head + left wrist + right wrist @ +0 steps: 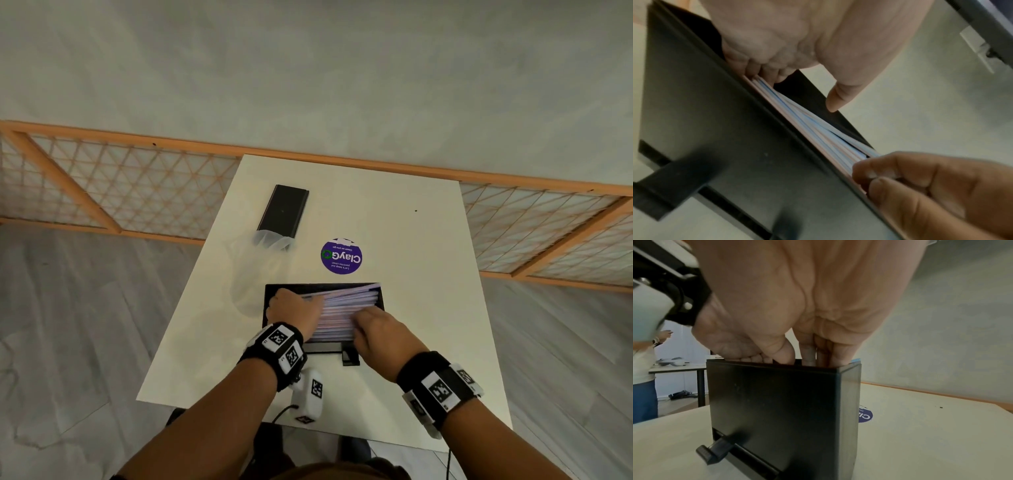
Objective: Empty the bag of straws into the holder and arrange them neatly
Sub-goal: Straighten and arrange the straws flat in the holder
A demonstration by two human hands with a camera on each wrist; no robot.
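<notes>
The black straw holder (324, 348) stands open-topped near the table's front, filled with pale wrapped straws (346, 305) lying lengthwise. My left hand (294, 306) is at the holder's left end. In the left wrist view its bent fingers (764, 71) press on the straw (807, 126) ends, with the thumb straight outside the wall (705, 113). My right hand (371, 325) reaches in at the right front, fingers (890, 175) curled on the straws. In the right wrist view its fingertips (807, 353) dip below the holder's rim (777, 402). The clear bag (253, 270) lies limp to the holder's left.
A black lid (283, 211) lies at the back left of the white table (411, 342). A round purple sticker (342, 256) sits behind the holder. A knob (715, 449) juts from the holder's front base. A wooden lattice screen (137, 192) runs behind. A person (643, 369) stands far left.
</notes>
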